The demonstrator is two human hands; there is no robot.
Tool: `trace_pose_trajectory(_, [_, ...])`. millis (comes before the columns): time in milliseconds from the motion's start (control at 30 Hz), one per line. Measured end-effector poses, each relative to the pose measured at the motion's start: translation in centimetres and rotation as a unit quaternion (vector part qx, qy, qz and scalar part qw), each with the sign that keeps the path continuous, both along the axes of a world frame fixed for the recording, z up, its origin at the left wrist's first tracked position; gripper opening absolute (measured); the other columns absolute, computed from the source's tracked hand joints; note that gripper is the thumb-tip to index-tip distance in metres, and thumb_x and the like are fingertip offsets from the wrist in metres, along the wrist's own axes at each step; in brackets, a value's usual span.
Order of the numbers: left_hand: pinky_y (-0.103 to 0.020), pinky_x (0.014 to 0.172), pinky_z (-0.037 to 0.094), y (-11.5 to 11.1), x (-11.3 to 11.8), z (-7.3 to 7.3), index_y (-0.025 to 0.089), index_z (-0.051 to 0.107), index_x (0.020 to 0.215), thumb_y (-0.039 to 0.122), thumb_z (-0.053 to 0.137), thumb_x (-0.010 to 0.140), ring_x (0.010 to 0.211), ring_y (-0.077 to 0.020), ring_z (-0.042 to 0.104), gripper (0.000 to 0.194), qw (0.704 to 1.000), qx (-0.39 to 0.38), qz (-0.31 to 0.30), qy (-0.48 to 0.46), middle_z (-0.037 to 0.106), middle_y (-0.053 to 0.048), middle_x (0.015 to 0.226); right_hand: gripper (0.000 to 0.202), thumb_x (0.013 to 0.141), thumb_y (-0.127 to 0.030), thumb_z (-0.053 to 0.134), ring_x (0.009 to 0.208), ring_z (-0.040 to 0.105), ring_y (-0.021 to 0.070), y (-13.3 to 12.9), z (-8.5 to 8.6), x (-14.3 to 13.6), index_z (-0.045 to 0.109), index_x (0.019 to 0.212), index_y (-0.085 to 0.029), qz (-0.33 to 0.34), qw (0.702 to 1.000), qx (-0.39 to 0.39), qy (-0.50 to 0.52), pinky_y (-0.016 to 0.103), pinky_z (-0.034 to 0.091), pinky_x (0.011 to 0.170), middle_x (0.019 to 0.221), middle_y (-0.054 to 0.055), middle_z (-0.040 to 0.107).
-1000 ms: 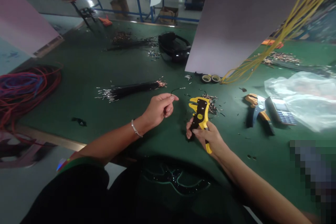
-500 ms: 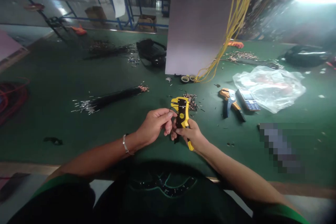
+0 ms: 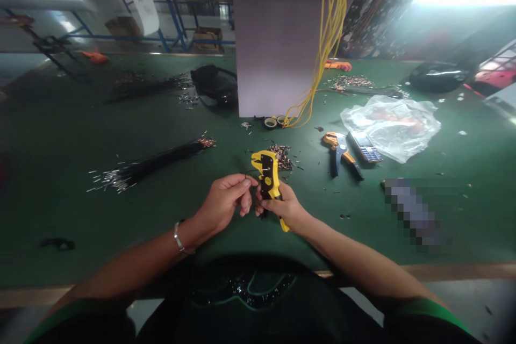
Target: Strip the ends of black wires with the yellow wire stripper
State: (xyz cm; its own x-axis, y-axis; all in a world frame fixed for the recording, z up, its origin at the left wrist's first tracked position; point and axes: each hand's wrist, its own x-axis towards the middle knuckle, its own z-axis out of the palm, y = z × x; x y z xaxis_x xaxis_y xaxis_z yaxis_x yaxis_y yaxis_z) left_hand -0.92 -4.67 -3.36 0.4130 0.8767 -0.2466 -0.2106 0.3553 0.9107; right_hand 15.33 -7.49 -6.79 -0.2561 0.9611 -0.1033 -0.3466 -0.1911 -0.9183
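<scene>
My right hand (image 3: 282,205) is wrapped round the handles of a yellow and black wire stripper (image 3: 269,172), whose jaws point away from me and to the left. Just left of the tool, my left hand (image 3: 230,196) pinches a thin black wire (image 3: 249,174) between thumb and forefinger. The wire's far end runs towards the stripper's jaws; whether it lies between them I cannot make out. Behind the tool is a pile of small copper-coloured and black scraps (image 3: 284,158). A bundle of black wires (image 3: 161,162) with silvery and copper ends lies to the left.
On the right of the green table (image 3: 258,258) lie an orange and blue hand tool (image 3: 339,151), a keypad phone (image 3: 366,146), a clear plastic bag (image 3: 395,123) and a blurred-out object (image 3: 413,209). A grey panel (image 3: 278,48), hanging yellow wires (image 3: 336,27) and tape rolls (image 3: 270,123) are behind.
The view has turned slightly to the right, so the scene sits further left. My left hand and the wire have drawn a little away from the stripper, which stays in my right hand.
</scene>
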Motion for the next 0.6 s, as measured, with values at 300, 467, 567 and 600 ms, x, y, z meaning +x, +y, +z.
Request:
trace_pose_trajectory(300, [-0.022, 0.041, 0.040, -0.23, 0.16, -0.37, 0.012, 0.066, 0.085, 0.029, 0.063, 0.084, 0.039, -0.0093, 0.047, 0.018, 0.999, -0.021, -0.027, -0.041, 0.051, 0.003, 0.045, 0.021, 0.067, -0.018, 0.063, 0.055, 0.057, 0.0118, 0.03, -0.22, 0.07, 0.049, 0.082, -0.019, -0.015, 0.997, 0.032, -0.066, 0.028, 0.048, 0.055, 0.067, -0.004, 0.056])
trace_pose_trajectory(467, [-0.023, 0.043, 0.040, -0.42, 0.17, -0.16, 0.011, 0.066, 0.085, 0.028, 0.062, 0.084, 0.039, -0.0091, 0.047, 0.017, 0.998, -0.028, -0.041, -0.048, 0.052, 0.003, 0.044, 0.021, 0.066, -0.016, 0.059, 0.055, 0.055, 0.0111, -0.05, 0.02, -0.26, 0.047, 0.083, -0.020, -0.025, 0.994, 0.047, -0.095, 0.028, 0.048, 0.055, 0.068, -0.005, 0.053])
trace_pose_trajectory(567, [-0.022, 0.043, 0.039, -0.34, 0.25, 0.12, 0.011, 0.065, 0.083, 0.028, 0.063, 0.083, 0.039, -0.0093, 0.046, 0.016, 0.998, -0.029, -0.042, -0.047, 0.051, 0.003, 0.044, 0.020, 0.066, -0.016, 0.056, 0.056, 0.054, 0.0118, -0.13, 0.06, -0.38, 0.046, 0.083, -0.021, -0.022, 0.990, 0.061, -0.124, 0.028, 0.048, 0.056, 0.067, -0.005, 0.052])
trace_pose_trajectory(600, [-0.022, 0.042, 0.038, -0.32, 0.29, 0.21, 0.012, 0.065, 0.083, 0.028, 0.063, 0.083, 0.039, -0.0095, 0.046, 0.016, 0.998, -0.030, -0.042, -0.047, 0.051, 0.004, 0.043, 0.020, 0.066, -0.016, 0.055, 0.057, 0.053, 0.0119, -0.13, 0.02, -0.38, 0.046, 0.083, -0.021, -0.024, 0.987, 0.071, -0.139, 0.028, 0.047, 0.057, 0.068, -0.005, 0.051])
